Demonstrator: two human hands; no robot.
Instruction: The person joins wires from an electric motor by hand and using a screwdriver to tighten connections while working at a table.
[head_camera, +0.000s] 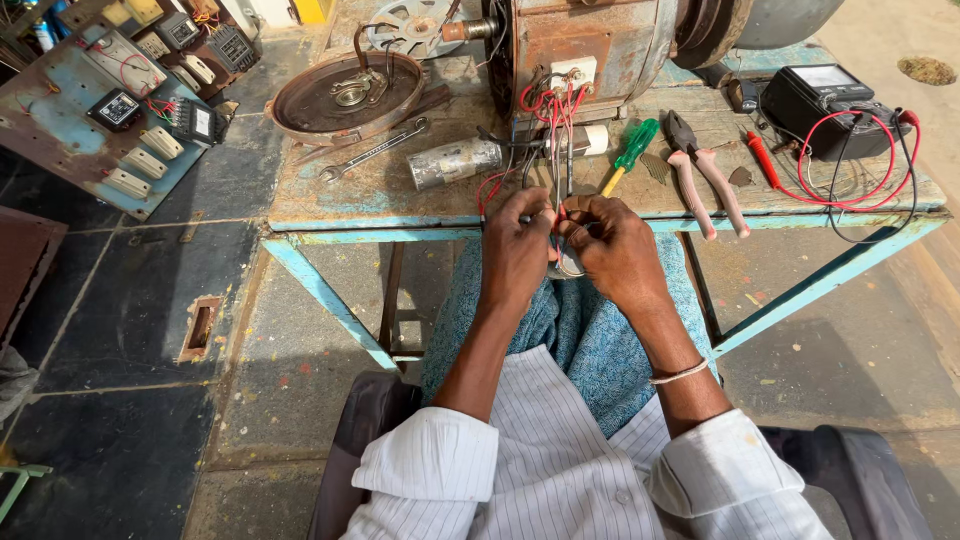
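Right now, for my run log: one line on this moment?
left hand: on wires | right hand: on wires | motor on table | pliers, screwdriver idle

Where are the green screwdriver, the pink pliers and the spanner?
green screwdriver (634, 146), head view, on its green handle.
pink pliers (706, 180), head view, on a pink handle.
spanner (375, 151), head view, on the middle of its metal shaft.
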